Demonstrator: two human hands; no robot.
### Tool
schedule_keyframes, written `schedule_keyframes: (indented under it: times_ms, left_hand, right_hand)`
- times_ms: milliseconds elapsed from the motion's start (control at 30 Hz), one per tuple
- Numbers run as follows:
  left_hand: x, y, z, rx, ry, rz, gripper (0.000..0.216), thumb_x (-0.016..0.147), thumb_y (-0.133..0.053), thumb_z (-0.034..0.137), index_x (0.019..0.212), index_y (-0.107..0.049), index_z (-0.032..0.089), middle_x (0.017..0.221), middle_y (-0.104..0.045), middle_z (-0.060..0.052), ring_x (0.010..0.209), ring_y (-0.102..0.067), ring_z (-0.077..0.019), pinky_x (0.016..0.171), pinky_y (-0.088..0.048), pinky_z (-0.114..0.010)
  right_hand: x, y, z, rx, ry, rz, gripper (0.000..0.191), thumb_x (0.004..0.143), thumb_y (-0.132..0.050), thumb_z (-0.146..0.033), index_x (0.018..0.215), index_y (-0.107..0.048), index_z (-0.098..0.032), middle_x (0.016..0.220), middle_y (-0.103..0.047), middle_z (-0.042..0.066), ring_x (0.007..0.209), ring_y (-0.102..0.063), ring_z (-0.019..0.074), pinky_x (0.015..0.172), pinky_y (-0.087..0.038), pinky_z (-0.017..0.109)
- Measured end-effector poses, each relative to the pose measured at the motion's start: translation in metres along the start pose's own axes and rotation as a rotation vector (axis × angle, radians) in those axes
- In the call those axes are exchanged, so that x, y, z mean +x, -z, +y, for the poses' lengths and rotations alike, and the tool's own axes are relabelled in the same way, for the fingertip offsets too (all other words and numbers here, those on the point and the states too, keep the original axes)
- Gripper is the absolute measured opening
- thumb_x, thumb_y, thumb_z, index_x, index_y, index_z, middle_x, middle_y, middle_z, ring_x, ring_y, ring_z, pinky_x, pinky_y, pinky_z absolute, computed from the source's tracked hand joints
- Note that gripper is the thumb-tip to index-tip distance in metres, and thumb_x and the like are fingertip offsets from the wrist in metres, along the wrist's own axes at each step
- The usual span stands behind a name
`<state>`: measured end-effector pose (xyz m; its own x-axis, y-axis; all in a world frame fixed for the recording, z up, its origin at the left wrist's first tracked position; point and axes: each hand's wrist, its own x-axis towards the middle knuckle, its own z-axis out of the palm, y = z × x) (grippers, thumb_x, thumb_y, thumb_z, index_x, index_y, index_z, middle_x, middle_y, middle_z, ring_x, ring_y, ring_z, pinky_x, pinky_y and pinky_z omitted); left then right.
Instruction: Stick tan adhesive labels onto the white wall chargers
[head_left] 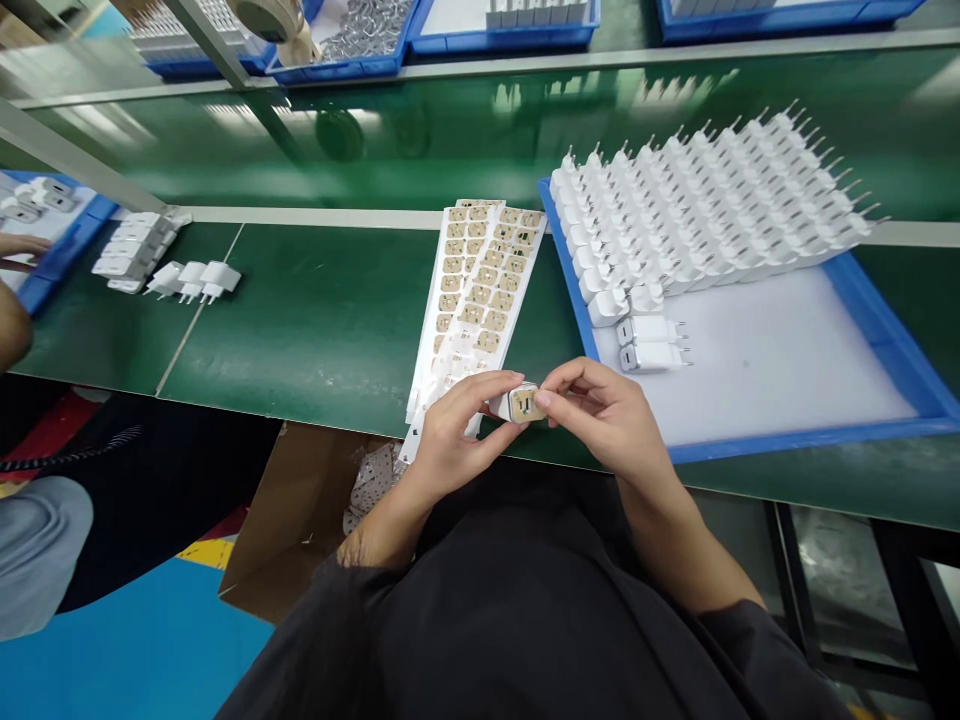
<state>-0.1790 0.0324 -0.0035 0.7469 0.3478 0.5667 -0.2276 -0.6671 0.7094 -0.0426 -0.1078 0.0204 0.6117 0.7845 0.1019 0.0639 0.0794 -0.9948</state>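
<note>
Pinched between both my hands at the near table edge, my left hand (454,425) gripping the charger (516,403) while my right hand (600,410) fingers its tan label face, long axis running left-right, label sheet (480,290) beyond, blue tray (862,300) right.

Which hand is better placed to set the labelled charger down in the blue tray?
Right, probably. Both hands pinch the white charger at the table edge, but the right hand already sits beside the blue tray, close to the two chargers lying flat. The left hand is over the sticker sheets.
</note>
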Motion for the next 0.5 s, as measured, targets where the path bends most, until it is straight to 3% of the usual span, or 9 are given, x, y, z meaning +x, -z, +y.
schedule_keyframes:
  times_ms: [500]
  left_hand:
    - [-0.0005,-0.0019,-0.0039,0.048,-0.056,0.020,0.040,0.089,-0.074,0.014,0.127,-0.065,0.022,0.121,-0.075,-0.010,0.115,-0.072,-0.0226,0.085,-0.066,-0.031]
  right_hand:
    - [-0.0007,-0.0020,0.0054,-0.045,0.004,0.036,0.017,0.089,-0.077,-0.035,0.086,-0.069,-0.020,0.077,-0.068,0.001,0.068,-0.063,0.0130,0.054,-0.052,0.022]
